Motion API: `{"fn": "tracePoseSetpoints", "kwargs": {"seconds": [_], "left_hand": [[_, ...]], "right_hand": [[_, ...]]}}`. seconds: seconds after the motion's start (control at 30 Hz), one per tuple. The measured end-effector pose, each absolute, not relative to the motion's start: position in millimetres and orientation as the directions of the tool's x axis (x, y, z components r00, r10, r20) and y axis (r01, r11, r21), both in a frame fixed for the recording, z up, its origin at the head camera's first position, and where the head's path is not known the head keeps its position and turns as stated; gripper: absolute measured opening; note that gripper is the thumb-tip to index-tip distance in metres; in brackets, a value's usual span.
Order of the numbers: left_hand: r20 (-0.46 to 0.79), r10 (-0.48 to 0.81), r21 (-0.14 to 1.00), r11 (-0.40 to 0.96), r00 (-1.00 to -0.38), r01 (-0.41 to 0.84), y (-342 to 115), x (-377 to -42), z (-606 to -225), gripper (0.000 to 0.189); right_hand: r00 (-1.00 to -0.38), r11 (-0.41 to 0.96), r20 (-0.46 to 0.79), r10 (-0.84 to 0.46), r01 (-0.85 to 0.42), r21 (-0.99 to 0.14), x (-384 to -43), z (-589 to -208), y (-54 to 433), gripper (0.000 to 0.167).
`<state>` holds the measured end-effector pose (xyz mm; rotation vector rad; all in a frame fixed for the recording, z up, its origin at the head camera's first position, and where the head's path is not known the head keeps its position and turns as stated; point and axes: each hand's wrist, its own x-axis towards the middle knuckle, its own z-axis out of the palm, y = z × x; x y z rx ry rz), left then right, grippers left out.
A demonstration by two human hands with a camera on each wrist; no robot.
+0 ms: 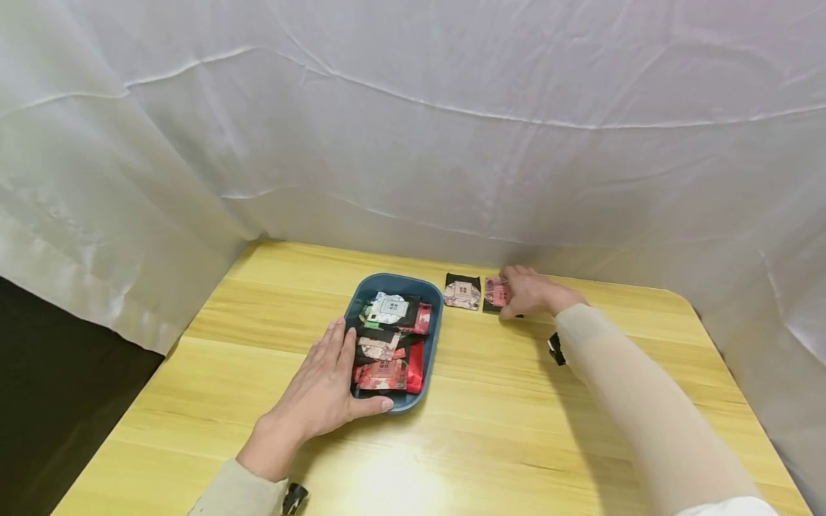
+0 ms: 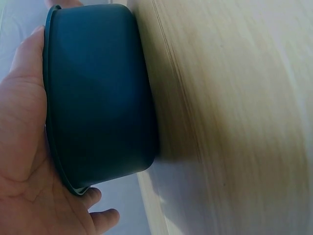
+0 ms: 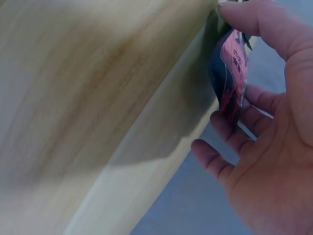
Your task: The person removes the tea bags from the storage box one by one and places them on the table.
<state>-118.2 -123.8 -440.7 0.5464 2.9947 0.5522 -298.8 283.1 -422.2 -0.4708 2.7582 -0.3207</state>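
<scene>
A blue plastic tub (image 1: 439, 326) stands on the table with several small flat packets inside, among them a white-printed packet (image 1: 390, 308) and a red-printed packet (image 1: 382, 374). My left hand (image 1: 316, 390) rests against its left and near rim, fingers stretched along the edge and thumb at the near corner. Toward the back edge, my right hand (image 1: 532, 292) holds a red-and-black packet (image 3: 234, 68) between thumb and fingertips, at or just above the table. Immediately left of it lies a pink-and-black packet (image 1: 462, 294), flat and apart from the tub.
The wooden table (image 1: 516, 444) has its back edge just beyond the packets. A pale cloth curtain (image 1: 413, 158) hangs behind and on both sides. At the lower left, a dark area (image 1: 58, 387) lies beyond the table's edge.
</scene>
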Motion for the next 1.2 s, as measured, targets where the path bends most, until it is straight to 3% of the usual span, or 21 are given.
{"fn": "tracePoseSetpoints", "kwargs": {"seconds": [0.8,1.2], "left_hand": [[-0.006,0.334,0.37,0.877,-0.943,0.308,-124.2,-117.4,-440.7,0.133],[-0.023,0.335,0.36,0.882,-0.942,0.305,-117.8,-123.0,-440.6,0.137]], "right_hand": [[-0.863,0.906,-0.315,-0.395,-0.309,-0.291,-310.1,-429.9,280.2,0.11],[-0.892,0.918,-0.265,-0.366,-0.299,-0.261,-301.2,-423.0,281.7,0.108]]}}
